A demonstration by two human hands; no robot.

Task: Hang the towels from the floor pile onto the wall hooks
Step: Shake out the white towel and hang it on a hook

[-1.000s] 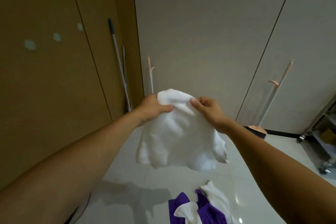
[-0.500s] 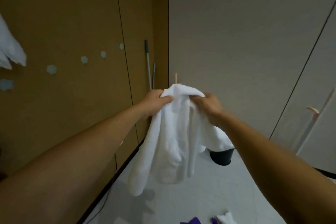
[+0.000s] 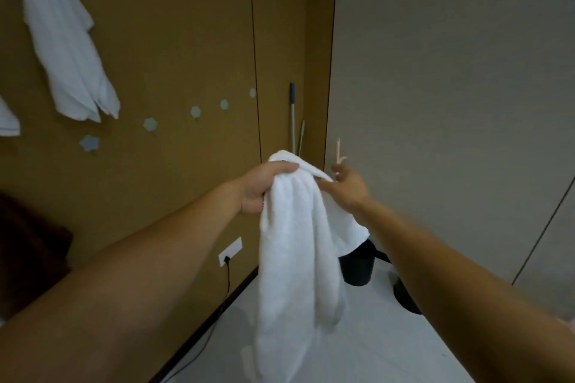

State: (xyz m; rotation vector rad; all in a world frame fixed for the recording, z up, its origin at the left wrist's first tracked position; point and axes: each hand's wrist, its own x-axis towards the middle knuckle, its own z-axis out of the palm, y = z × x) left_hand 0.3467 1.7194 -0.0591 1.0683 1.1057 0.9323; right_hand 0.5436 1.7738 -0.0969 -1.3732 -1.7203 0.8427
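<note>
The left hand [image 3: 264,188] clenched the bunched top of a white towel [image 3: 295,246], which dangled from it in long folds above the floor [image 3: 389,336]. The right hand [image 3: 347,188] lay against the towel's far fold, fingers loose and gripping nothing. On the brown wall panel [image 3: 174,40] a hung towel [image 3: 65,50] was already up, with a second towel [image 3: 6,123] at the left edge. Several hexagonal hooks [image 3: 195,111] stood bare. I judged this towel yet to be hung; the floor pile was out of view
</note>
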